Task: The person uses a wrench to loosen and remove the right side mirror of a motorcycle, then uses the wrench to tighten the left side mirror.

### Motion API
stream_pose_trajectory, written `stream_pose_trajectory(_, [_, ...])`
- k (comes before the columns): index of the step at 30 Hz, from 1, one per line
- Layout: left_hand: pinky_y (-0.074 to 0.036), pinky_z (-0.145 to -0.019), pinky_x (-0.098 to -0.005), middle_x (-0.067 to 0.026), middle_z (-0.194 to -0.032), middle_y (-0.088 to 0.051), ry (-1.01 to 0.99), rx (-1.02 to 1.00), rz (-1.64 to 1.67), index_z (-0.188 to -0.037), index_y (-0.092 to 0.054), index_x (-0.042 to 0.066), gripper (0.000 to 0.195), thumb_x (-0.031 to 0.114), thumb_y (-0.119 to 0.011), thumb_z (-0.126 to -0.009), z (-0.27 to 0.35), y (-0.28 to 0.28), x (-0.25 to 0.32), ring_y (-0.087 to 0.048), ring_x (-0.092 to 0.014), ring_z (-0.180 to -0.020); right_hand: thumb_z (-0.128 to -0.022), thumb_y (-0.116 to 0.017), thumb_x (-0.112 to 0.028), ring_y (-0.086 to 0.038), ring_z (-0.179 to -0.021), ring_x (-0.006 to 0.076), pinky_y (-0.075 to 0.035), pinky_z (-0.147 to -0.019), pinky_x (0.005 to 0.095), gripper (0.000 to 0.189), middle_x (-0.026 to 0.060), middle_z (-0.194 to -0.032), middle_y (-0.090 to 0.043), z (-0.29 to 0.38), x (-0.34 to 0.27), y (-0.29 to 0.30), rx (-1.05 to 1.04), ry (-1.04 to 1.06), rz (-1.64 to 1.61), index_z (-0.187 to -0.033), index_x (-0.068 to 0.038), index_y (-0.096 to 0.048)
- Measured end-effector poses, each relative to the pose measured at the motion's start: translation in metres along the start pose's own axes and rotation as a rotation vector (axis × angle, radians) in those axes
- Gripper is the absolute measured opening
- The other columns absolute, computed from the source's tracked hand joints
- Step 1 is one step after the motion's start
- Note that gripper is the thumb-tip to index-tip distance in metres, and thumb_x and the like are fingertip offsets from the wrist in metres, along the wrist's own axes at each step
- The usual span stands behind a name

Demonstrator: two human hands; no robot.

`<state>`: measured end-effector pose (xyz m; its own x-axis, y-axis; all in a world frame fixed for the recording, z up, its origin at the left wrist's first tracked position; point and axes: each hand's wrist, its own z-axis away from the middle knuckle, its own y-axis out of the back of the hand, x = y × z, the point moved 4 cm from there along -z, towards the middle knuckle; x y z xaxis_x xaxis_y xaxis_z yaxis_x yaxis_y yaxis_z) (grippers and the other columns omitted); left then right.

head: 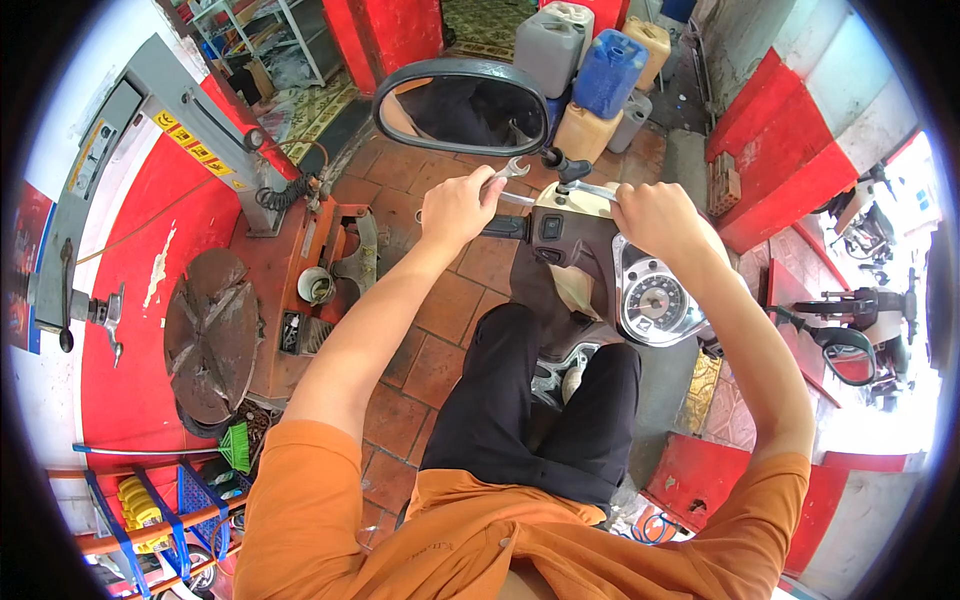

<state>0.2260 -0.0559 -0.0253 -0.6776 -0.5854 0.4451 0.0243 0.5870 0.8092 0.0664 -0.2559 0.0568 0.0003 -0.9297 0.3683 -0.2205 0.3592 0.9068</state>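
Observation:
My left hand (459, 208) grips an open-end wrench (514, 168) whose jaw sticks out past my thumb, above the scooter's left handlebar grip (506, 227). A second metal wrench (592, 189) is held in my right hand (660, 225). Its far end meets the base of the mirror stem (574, 169), though the exact contact is too small to make out. The left rear-view mirror (461, 112) extends leftward from that stem. Below my right wrist lies the round speedometer (655, 301) in its chrome surround. Switches (551, 227) show on the brown handlebar cover.
Plastic jerrycans (611, 71) are stacked ahead on the tiled floor. On the left stands a tyre-changing machine (214, 337) with a round turntable and a grey column. The scooter's other mirror (847, 356) juts out at right, near a parked motorbike (862, 307).

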Motion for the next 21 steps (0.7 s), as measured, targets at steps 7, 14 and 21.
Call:
stream_pose_trajectory(7, [-0.051,-0.059,-0.0482,-0.0102,-0.070,-0.069,-0.026,0.050,-0.006,-0.090,-0.064,0.015,0.027,0.039,-0.057,-0.096,-0.001,0.002,0.004,-0.068,-0.035,-0.067,-0.099,-0.052,-0.042,-0.068,-0.059,0.0270,-0.053,-0.055,0.0380,0.051,0.0111,-0.063,-0.066,0.002,-0.010,0.008,0.000,-0.118,-0.069,-0.067,-0.005,-0.067])
stream_pose_trajectory(14, [-0.051,-0.061,-0.0492,-0.0127,-0.069,-0.068,0.053,0.046,-0.031,-0.096,-0.067,0.016,0.029,0.043,-0.055,-0.097,0.001,-0.002,-0.002,-0.068,-0.038,-0.070,-0.096,-0.058,-0.044,-0.067,-0.055,0.0239,-0.049,-0.050,0.0351,0.050,0.0087,-0.056,-0.063,0.014,-0.040,0.001,0.181,-0.446,0.025,-0.061,-0.009,-0.066])
stream_pose_trajectory(21, [-0.052,-0.062,-0.0498,-0.0126,-0.071,-0.070,0.152,0.051,-0.073,-0.092,-0.064,0.015,0.031,0.043,-0.053,-0.098,0.014,0.002,-0.005,-0.069,-0.038,-0.071,-0.091,-0.061,-0.050,-0.066,-0.052,0.0221,-0.048,-0.048,0.0334,0.051,0.0055,-0.052,-0.060,0.013,-0.046,-0.001,0.198,-0.445,0.024,-0.059,-0.012,-0.064])
